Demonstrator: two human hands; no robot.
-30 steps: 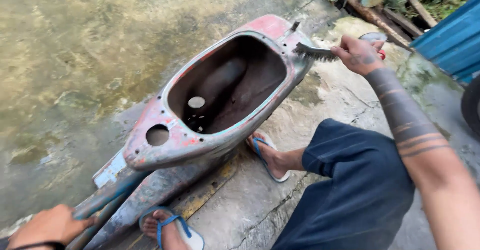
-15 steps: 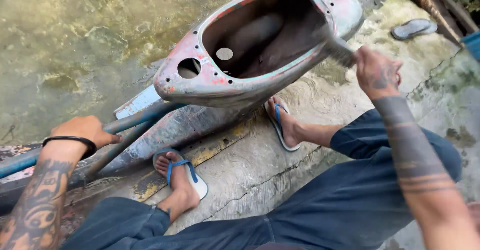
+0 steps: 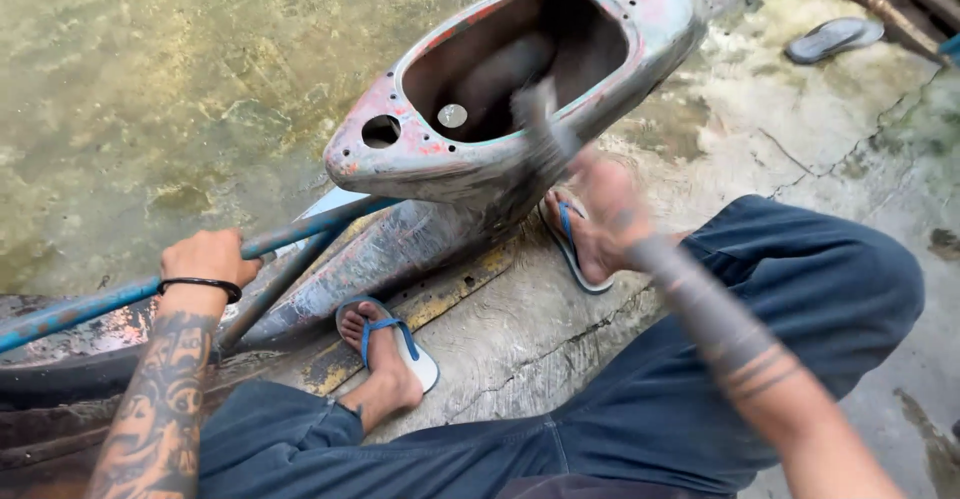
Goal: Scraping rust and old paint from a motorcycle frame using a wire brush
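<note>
Shell [image 3: 480, 159] hollow, small round disc [image 3: 452, 115] inside.

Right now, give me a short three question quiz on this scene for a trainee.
1. True or false: the left hand grips a blue metal tube.
2. Which hand is motion-blurred? A) left B) right
3. Fill in: the right hand swings a blurred tool against the rim of the worn red and grey scooter ____.

Key: 1 true; 2 B; 3 body shell.
</note>
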